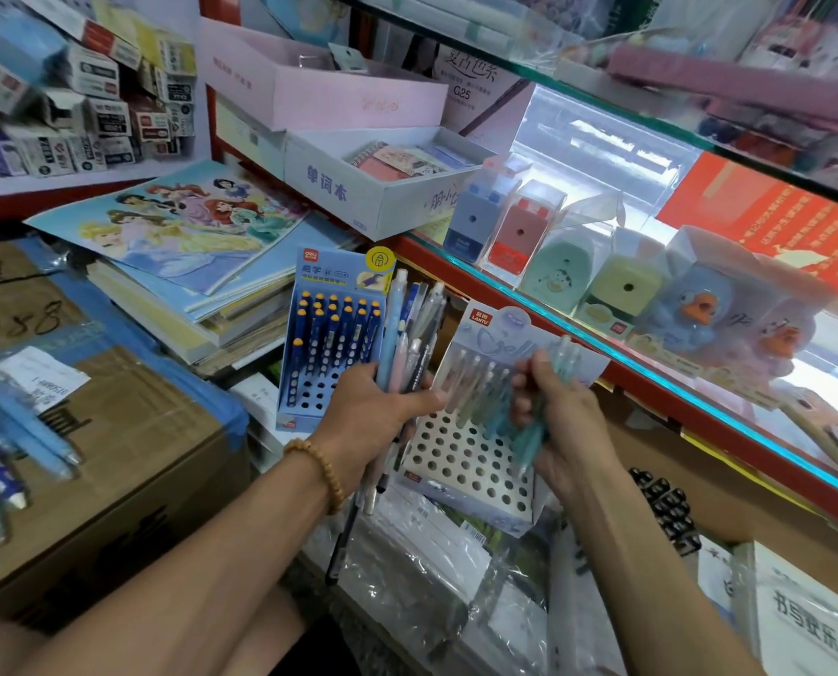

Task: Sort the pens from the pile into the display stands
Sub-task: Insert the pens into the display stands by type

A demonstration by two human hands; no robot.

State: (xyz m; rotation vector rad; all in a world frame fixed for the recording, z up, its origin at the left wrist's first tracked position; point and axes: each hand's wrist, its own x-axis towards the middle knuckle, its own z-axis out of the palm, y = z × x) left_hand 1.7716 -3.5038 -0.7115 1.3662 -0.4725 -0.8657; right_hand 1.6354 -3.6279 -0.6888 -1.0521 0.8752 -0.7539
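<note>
Head view: we judge the step as mid-sort, loading the pale stand (466, 461). Our left hand (368, 417) grips a mixed pen bundle (407, 334), fanned upward above the fist. Our right hand (561, 422) pinches a few teal pens (536, 431), tips down, just over the stand's empty holes. Next: lower one tip into a free hole. The blue stand (331, 334) stands beside, partly filled.

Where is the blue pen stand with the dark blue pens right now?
In the head view, the blue pen stand stands left of centre, just behind the left hand, with the white stand on its right.
</note>
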